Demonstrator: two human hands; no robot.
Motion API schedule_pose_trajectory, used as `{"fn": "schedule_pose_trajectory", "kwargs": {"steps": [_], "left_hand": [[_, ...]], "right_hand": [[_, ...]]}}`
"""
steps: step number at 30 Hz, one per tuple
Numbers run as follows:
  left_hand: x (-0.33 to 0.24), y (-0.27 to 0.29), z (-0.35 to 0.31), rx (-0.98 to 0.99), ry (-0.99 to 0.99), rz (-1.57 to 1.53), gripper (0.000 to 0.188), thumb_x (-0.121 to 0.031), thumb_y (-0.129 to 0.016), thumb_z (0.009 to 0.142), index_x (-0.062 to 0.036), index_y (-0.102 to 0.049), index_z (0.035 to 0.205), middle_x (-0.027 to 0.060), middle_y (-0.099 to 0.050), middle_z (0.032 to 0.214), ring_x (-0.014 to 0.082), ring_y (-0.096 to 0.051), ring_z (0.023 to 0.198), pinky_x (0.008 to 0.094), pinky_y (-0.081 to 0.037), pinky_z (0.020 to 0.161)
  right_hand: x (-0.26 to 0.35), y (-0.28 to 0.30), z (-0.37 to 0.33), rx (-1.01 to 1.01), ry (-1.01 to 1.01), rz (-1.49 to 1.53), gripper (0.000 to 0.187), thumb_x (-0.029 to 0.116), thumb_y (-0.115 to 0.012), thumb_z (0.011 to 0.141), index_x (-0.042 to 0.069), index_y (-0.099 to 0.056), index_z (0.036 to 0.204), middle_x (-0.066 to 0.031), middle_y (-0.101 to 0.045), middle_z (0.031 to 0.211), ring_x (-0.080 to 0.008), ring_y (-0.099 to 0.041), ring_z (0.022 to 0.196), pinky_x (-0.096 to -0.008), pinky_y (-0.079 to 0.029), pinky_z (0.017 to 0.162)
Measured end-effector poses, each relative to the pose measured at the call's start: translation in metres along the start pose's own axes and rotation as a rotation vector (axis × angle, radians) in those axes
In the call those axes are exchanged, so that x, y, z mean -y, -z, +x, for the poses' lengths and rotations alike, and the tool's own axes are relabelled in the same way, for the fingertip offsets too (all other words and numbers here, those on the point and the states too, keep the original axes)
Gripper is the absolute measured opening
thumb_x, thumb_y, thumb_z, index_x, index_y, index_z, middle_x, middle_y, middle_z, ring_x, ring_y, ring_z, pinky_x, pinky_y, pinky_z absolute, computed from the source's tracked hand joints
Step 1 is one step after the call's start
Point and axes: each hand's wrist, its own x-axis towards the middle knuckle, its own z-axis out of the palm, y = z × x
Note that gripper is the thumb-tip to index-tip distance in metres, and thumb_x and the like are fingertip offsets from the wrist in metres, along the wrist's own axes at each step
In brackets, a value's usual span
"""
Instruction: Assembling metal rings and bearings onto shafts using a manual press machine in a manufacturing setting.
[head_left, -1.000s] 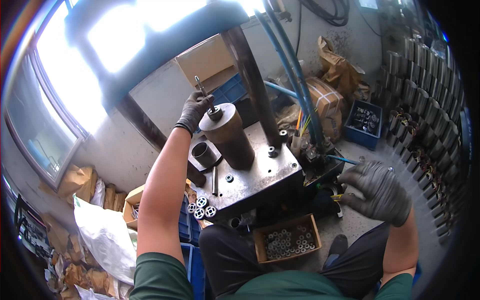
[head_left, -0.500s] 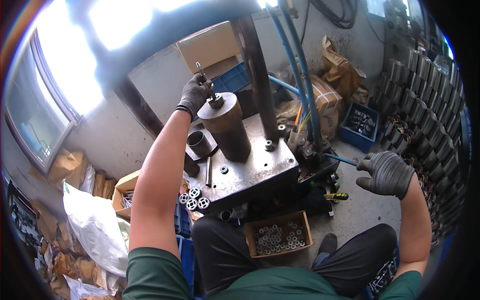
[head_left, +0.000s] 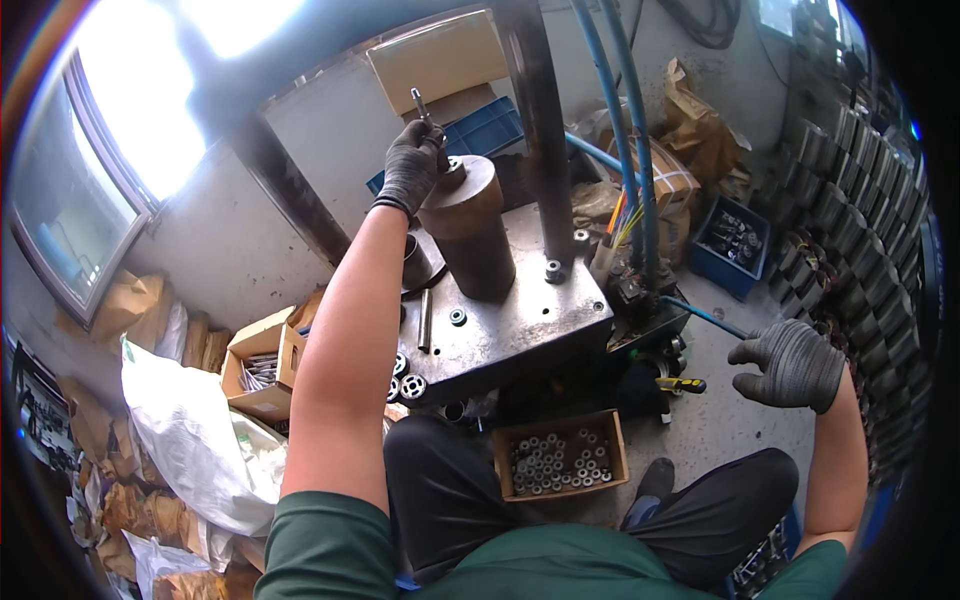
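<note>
In a grey glove, my left hand [head_left: 412, 168] is closed round a slim metal shaft [head_left: 419, 100], whose upper end sticks out above the fingers. It holds the shaft upright over the top of a thick dark steel cylinder [head_left: 475, 240], and the fingers hide the shaft's lower end. That cylinder stands on a steel press table [head_left: 520, 325]. Out to the right, my gloved right hand [head_left: 795, 365] has its fingers curled at the end of a blue lever [head_left: 705, 316]. On the press table lie a loose metal pin [head_left: 425, 322] and a small ring-shaped part [head_left: 458, 317].
A cardboard box of small round parts [head_left: 625, 460] sits between my legs. Dark press columns [head_left: 538, 130] and blue hoses [head_left: 640, 150] rise behind the table. At right are a blue bin [head_left: 725, 265] and stacked metal cylinders [head_left: 870, 220]. A white sack [head_left: 190, 440] lies left.
The view has shifted, so the press appears further right and higher. My left hand stays at the cylinder's top with the shaft, and my right hand stays by the lever.
</note>
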Motion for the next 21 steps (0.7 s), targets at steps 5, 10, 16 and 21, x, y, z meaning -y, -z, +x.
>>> {"fn": "schedule_pose_trajectory", "kwargs": {"steps": [5, 10, 16, 21], "left_hand": [[0.000, -0.003, 0.000, -0.061, 0.008, 0.148, 0.019, -0.025, -0.061, 0.103, -0.0070, -0.066, 0.104, 0.0055, -0.064, 0.075, 0.0167, -0.062, 0.069, 0.0348, -0.051, 0.067], [0.005, -0.009, -0.004, -0.147, 0.011, 0.241, 0.023, -0.030, -0.061, 0.102, -0.0079, -0.066, 0.106, 0.0089, -0.068, 0.080, 0.0197, -0.065, 0.073, 0.0373, -0.052, 0.071], [0.022, -0.014, 0.000, -0.208, -0.025, 0.184, 0.020, -0.028, -0.061, 0.101, -0.0080, -0.065, 0.104, 0.0087, -0.065, 0.077, 0.0194, -0.062, 0.070, 0.0373, -0.050, 0.069], [0.032, -0.013, -0.002, -0.172, -0.064, -0.045, 0.019, -0.027, -0.063, 0.101, -0.0073, -0.062, 0.102, 0.0014, -0.058, 0.072, 0.0112, -0.054, 0.065, 0.0317, -0.048, 0.062]], "right_hand": [[0.004, -0.023, -0.014, 0.048, 0.009, -0.008, 0.037, 0.034, -0.066, 0.077, 0.006, -0.076, 0.098, -0.0168, -0.071, 0.083, -0.0370, -0.069, 0.080, -0.0464, -0.056, 0.076], [0.008, -0.059, -0.037, 0.109, -0.053, 0.070, 0.032, 0.032, -0.064, 0.078, 0.005, -0.074, 0.092, -0.0172, -0.070, 0.084, -0.0379, -0.068, 0.080, -0.0461, -0.056, 0.075], [0.001, -0.086, -0.055, -0.072, 0.209, -0.125, 0.013, 0.024, -0.066, 0.074, 0.011, -0.067, 0.075, -0.0097, -0.064, 0.075, -0.0330, -0.066, 0.068, -0.0466, -0.052, 0.057], [0.003, -0.089, -0.053, -0.182, 0.303, -0.270, 0.006, 0.020, -0.068, 0.071, 0.016, -0.064, 0.069, -0.0056, -0.060, 0.072, -0.0286, -0.065, 0.063, -0.0443, -0.049, 0.048]]}}
